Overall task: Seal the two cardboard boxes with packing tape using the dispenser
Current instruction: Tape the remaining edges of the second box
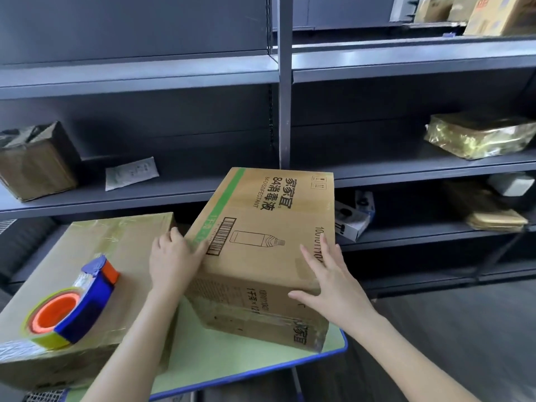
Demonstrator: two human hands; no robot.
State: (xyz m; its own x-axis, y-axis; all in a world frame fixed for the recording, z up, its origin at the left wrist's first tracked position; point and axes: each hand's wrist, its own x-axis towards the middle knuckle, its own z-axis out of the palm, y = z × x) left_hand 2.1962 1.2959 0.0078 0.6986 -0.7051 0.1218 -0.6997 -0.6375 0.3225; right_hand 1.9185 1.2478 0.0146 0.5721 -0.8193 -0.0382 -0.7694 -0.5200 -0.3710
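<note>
Both hands on the printed brown cardboard box point(261, 227), which lies skewed on the pale green, blue-rimmed desk point(232, 364).

I see my left hand point(171, 262) gripping the box's left edge, thumb over the top face and fingers down the side. My right hand point(333, 288) lies flat with fingers spread on the near right corner, holding nothing. The box sits just beside the plain brown cardboard box point(87, 256), on which the blue and orange tape dispenser point(72, 303) rests. The print shows bottles of liquid, so I judge it heavy if full, with stiff walls and a smooth, slightly slippery skin. I would take it by two opposite edges near the corners, where the board is firmest, and slide it instead of lifting. The glossy taped lower front would give poor grip.
</note>
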